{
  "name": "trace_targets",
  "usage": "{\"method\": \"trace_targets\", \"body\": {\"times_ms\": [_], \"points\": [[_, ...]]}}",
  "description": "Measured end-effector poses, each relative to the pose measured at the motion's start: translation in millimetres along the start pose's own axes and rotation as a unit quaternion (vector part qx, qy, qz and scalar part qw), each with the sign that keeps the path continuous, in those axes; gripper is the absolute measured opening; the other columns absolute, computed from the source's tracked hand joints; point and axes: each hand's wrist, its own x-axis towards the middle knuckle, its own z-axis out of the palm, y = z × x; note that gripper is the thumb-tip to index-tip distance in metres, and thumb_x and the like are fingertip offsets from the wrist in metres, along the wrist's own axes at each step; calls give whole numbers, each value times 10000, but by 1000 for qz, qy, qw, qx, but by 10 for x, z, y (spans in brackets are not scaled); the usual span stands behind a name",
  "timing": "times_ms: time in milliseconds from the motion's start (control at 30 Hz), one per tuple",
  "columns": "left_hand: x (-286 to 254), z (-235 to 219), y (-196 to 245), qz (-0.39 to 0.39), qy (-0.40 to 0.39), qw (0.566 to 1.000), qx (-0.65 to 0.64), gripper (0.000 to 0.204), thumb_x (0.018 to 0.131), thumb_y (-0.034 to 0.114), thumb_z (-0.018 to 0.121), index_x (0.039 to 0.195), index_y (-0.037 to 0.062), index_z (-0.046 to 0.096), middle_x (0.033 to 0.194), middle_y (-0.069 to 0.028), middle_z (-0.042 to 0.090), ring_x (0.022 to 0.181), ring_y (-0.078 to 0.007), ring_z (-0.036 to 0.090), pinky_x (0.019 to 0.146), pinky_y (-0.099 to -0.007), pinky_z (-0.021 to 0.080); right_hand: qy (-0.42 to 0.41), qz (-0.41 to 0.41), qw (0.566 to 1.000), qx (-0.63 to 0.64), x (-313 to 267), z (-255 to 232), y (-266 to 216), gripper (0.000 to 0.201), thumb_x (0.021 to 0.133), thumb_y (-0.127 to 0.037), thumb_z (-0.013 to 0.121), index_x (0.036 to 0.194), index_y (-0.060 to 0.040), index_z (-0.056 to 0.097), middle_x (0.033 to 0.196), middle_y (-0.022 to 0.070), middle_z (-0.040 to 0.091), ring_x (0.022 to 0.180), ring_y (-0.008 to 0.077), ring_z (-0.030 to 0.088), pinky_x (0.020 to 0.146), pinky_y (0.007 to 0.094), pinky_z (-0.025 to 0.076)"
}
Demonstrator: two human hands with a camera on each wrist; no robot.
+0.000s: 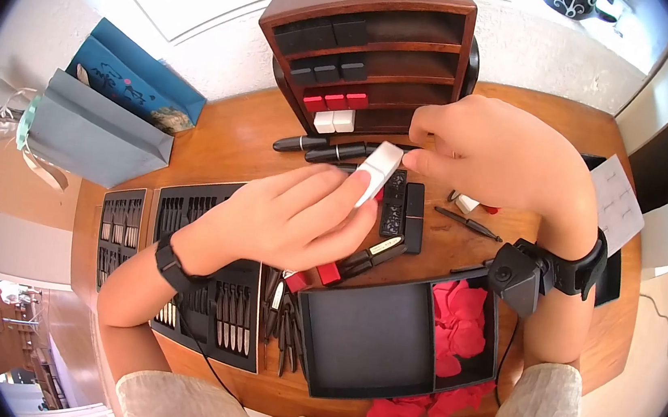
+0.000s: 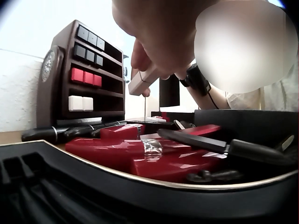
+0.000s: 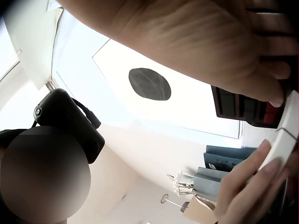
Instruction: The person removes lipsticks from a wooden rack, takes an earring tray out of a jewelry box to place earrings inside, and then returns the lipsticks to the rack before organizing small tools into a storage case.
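Tube, white, square-sided | held above the table, long axis slanting away from left hand toward right hand | left fingers clamped on near end | right thumb and fingers apart, just beside far end; contact I can't tell

L hand holds wht box; R hand nr its end, poss. touching.

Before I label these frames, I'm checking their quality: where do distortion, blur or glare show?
Head view: fisheye curving with dark corners, the left hand slightly blurred at its fingertips near the white case; left wrist view: glare on glossy red items, a blurred disc at upper right; right wrist view: a washed-out white panel, another blurred disc at lower left.
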Motion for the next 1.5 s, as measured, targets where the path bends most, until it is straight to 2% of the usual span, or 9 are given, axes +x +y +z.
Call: {"method": "trace_targets", "body": {"times_ms": [200,333,733,833,900,1033,1100,1200,1500], "points": [[83,258,-101,8,-86,990,113,313,748,99,636,1033,-28,651,1024,-138,612,862,-204,612,732,-288,555,61,-90,994,5,21,82,75,263,938,-268,594,946,-7,628,613,120,614,459,227,575,485,344,451],[137,342,-114,11,-105,983,149,339,740,92,628,1050,-43,651,986,-131,607,825,-192,599,707,-281,546,24,-25,999,35,-15,16,30,266,944,-267,593,949,-3,625,612,126,599,515,243,582,516,357,445],[116,472,-199,-2,-168,972,163,394,737,117,607,1082,-70,647,978,-125,575,865,-204,572,711,-285,519,140,-31,989,31,-27,-13,123,265,955,-243,589,927,16,638,604,127,567,538,241,523,540,350,430],[84,592,-262,-7,-176,959,221,379,740,135,601,1056,-68,651,981,-105,549,863,-200,550,689,-282,497,173,-53,983,17,-10,9,193,286,963,-248,577,919,28,633,630,138,565,543,236,520,546,350,434],[80,645,-285,-10,-175,953,246,183,700,148,646,803,1,687,914,-79,517,791,-190,527,598,-275,451,192,-20,981,29,-1,2,211,296,975,-255,561,911,27,619,650,109,569,527,176,507,522,320,421],[101,670,-249,-39,-216,942,255,149,703,151,645,770,21,674,883,-63,476,752,-170,504,553,-264,411,219,7,973,66,-77,-71,132,302,987,-262,550,905,24,606,651,61,550,522,107,480,492,284,395],[125,652,-222,-62,-297,914,268,327,739,183,609,1005,3,670,897,-54,493,769,-157,531,573,-262,453,240,1,968,73,-89,-80,136,308,998,-269,538,902,18,599,645,19,529,526,59,451,473,255,368],[111,641,-235,-43,-218,940,259,327,741,172,612,1016,4,662,841,-37,485,703,-134,546,543,-252,448,206,13,976,72,-91,-112,108,317,1003,-275,531,897,17,592,650,14,528,520,60,447,465,254,364],[79,635,-232,-65,-265,935,228,371,757,156,605,1096,9,642,812,-14,550,641,-123,584,528,-253,461,209,4,975,74,-74,-109,133,340,1000,-323,538,895,-6,601,650,10,536,551,60,462,482,248,371]]}}
